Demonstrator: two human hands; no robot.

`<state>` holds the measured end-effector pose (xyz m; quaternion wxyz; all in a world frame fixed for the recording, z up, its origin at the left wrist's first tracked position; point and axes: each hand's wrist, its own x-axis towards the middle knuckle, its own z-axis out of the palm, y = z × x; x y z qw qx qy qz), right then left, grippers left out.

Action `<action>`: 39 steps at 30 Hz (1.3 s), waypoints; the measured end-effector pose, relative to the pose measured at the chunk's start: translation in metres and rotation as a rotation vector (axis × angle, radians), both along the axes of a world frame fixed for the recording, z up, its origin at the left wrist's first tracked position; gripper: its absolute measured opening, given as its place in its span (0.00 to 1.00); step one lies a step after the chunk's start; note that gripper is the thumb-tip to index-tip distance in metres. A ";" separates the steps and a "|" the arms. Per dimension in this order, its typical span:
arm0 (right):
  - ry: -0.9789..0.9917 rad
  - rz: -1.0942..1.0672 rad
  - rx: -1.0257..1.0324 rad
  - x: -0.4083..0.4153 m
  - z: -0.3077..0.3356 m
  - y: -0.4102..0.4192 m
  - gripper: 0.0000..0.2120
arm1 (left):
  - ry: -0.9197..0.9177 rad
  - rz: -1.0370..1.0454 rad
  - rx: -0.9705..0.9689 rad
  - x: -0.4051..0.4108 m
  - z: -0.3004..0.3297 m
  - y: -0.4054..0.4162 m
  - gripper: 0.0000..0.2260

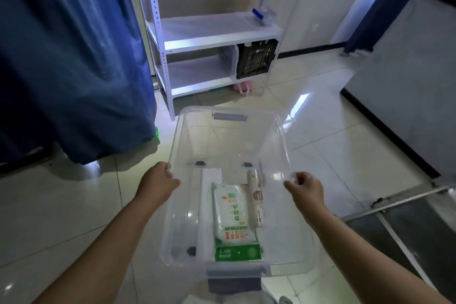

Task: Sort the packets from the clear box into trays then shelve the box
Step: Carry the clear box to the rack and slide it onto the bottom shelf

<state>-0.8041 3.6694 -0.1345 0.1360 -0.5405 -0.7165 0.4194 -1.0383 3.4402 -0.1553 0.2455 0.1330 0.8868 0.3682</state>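
Note:
I hold a clear plastic box (229,128) with grey latches out in front of me, above the tiled floor. My left hand (159,177) grips its left rim and my right hand (304,186) grips its right rim. Inside, near my end, lies a white and green packet (233,219). A narrow cream packet (256,198) rests beside it on the right. A flat white sheet (211,176) lies under them.
A white metal shelf unit (217,32) stands ahead, with a black crate (256,59) on its lowest shelf and a small blue-capped item (259,16) on the middle shelf. A blue curtain (74,57) hangs at left. A metal-framed panel (399,205) lies at right.

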 end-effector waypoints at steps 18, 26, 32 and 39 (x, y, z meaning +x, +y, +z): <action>-0.058 0.229 -0.011 -0.323 -0.029 0.323 0.06 | -0.097 0.238 -0.046 -0.259 -0.029 0.269 0.16; -0.135 0.198 -0.055 -0.477 -0.071 0.399 0.04 | -0.160 0.235 -0.128 -0.410 -0.072 0.347 0.16; -0.206 0.172 -0.092 -0.572 -0.121 0.445 0.15 | -0.190 0.212 -0.185 -0.499 -0.111 0.395 0.17; -0.269 0.207 -0.059 -0.654 -0.202 0.493 0.17 | -0.214 0.261 -0.251 -0.566 -0.184 0.439 0.20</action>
